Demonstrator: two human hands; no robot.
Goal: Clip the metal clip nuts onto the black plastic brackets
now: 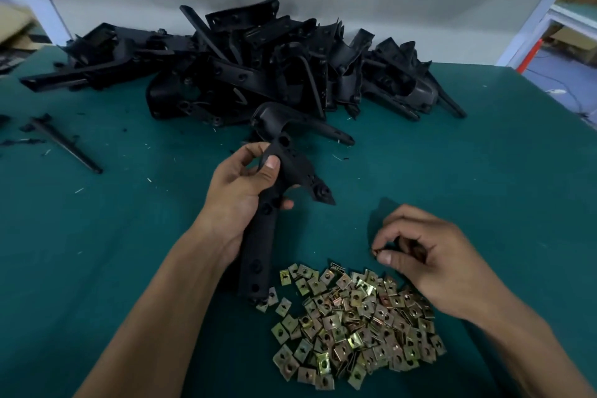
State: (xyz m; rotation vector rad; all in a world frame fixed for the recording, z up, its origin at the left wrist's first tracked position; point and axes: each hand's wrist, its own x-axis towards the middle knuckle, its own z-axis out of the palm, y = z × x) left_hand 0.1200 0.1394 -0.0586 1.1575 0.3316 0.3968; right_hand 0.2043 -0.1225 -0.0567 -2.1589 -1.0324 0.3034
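Note:
My left hand (240, 186) grips a long black plastic bracket (258, 245) around its upper part; the bracket's lower end rests on the green table by the nuts. My right hand (426, 255) hovers above the table to the right and pinches a small metal clip nut (377, 251) between thumb and forefinger. A loose heap of several brass-coloured clip nuts (355, 320) lies on the table below both hands. A big pile of black plastic brackets (258, 68) fills the back of the table.
The green table mat (129, 236) carries small black and white plastic shavings. A single black strip (64, 142) lies at the far left. A grey wall stands behind the pile, and the table's right edge (549, 100) drops to the floor.

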